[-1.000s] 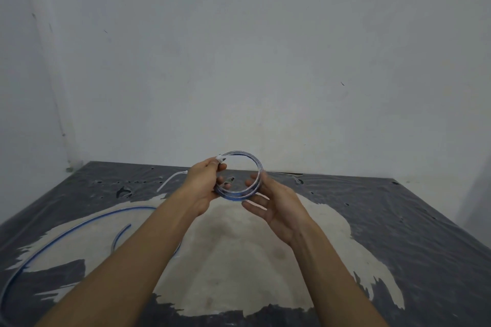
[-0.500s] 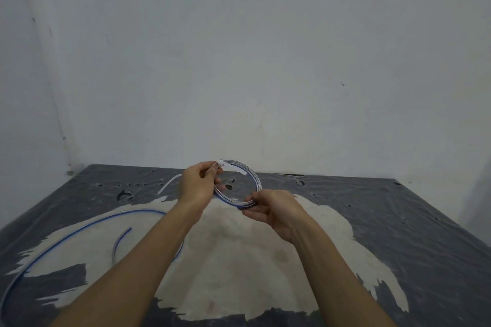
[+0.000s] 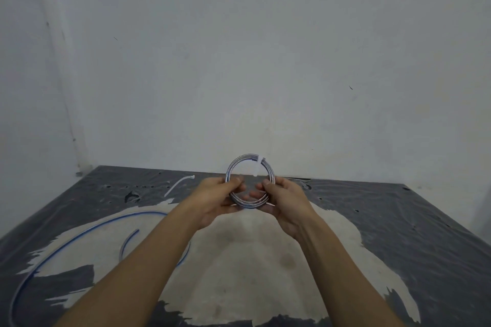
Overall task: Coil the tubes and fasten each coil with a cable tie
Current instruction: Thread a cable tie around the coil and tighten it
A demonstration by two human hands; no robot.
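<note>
Gripping the clear blue-lined tube coil (image 3: 233, 163), left hand (image 3: 215, 199) and right hand (image 3: 285, 202) have turned its white cable tie (image 3: 261, 160) topmost: seemingly fastened.

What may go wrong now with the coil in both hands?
The cable tie sits at one spot on the coil; if it is not tight, the turns might spring apart once the left hand and right hand let go. The loose tube on the table passes under the left forearm and might get dragged.

Person's 2 arms: left forearm (image 3: 148, 260) and right forearm (image 3: 342, 260) bare throughout; left hand (image 3: 212, 202) and right hand (image 3: 289, 204) bare.
</note>
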